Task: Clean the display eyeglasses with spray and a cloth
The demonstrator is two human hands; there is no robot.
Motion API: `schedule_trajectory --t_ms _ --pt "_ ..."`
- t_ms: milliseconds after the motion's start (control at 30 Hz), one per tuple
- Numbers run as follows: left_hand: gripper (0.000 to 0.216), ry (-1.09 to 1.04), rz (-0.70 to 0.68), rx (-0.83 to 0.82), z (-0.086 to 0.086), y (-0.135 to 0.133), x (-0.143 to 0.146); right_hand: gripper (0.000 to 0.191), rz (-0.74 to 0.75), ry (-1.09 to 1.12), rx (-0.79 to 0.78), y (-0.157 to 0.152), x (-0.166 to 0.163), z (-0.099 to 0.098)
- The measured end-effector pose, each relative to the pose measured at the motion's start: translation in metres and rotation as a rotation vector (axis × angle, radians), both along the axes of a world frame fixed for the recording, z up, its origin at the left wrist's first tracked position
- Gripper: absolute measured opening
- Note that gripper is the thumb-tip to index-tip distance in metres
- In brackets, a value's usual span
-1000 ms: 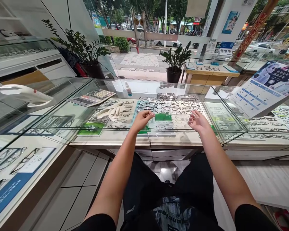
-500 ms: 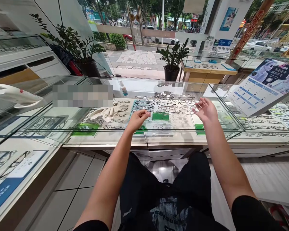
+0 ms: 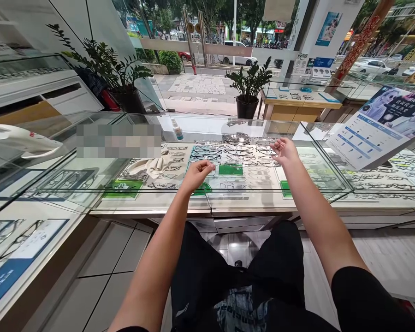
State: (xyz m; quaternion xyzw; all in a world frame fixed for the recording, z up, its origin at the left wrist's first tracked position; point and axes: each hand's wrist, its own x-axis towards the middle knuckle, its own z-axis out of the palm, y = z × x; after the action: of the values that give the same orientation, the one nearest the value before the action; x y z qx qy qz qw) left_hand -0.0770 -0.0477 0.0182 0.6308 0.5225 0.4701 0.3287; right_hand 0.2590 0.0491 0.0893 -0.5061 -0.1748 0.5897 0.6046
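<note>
Head view: from where I stand, a seated person is holding both bare hands out over a glass counter (image 3: 252,204), forearms well apart. The left hand (image 3: 198,175) is drawn in, thumb and forefinger brought together at the tips; I see nothing between them, though something very thin could escape me. The right hand (image 3: 286,151) is farther forward, its fingers loosely curled and spread from one another, with nothing visible in them. Rows of eyeglass frames (image 3: 238,152) lie between and beyond the two hands, seemingly beneath the glass top; I can't tell whether either hand touches that top. A green card (image 3: 230,169) lies between the hands, nearer the left one. Off past the left hand sit a crumpled pale cloth (image 3: 155,165) and, toward the back, a small spray bottle (image 3: 177,130). I'd judge the step in hand to be a two-handed hover above the display, with neither hand clearly gripping a frame. A next move on the frames would, to my mind, call for parting the left fingertips and getting past the glass, the right hand being close to the rearmost rows.
</note>
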Motion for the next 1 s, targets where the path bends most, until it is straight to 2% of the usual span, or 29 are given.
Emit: schedule_trajectory --t_ms 233,400,467,567,633,700,767,833,900,1000 --pt "0.053 0.03 -0.019 0.014 0.004 -0.001 0.0 0.024 0.067 0.006 0.216 -0.015 0.003 0.025" --pt "0.055 -0.015 -0.081 -0.01 0.011 -0.002 0.001 0.029 0.267 -0.07 0.49 -0.01 -0.001 0.051" --pt "0.053 -0.013 -0.127 0.007 0.021 0.003 0.005 0.031 0.384 -0.085 0.547 -0.004 -0.006 0.059" --pt "0.048 0.072 -0.17 0.082 0.044 0.024 0.014 0.038 0.55 -0.091 0.545 0.006 -0.018 0.068" --pt "0.037 0.179 -0.153 0.196 0.06 0.045 0.022 0.044 0.631 -0.069 0.497 0.012 -0.028 0.07" --pt "0.029 0.302 -0.104 0.381 0.072 0.071 0.03 0.05 0.687 -0.035 0.428 0.018 -0.037 0.07" --pt "0.056 0.387 -0.106 0.536 0.077 0.095 0.036 0.056 0.725 -0.023 0.376 0.023 -0.043 0.068" --pt "0.081 0.432 -0.143 0.614 0.075 0.112 0.04 0.061 0.77 -0.051 0.374 0.027 -0.046 0.064" --pt "0.092 0.444 -0.173 0.625 0.07 0.12 0.042 0.064 0.831 -0.094 0.397 0.029 -0.045 0.059" --pt "0.095 0.447 -0.197 0.61 0.062 0.119 0.041 0.068 0.918 -0.165 0.435 0.03 -0.042 0.054"
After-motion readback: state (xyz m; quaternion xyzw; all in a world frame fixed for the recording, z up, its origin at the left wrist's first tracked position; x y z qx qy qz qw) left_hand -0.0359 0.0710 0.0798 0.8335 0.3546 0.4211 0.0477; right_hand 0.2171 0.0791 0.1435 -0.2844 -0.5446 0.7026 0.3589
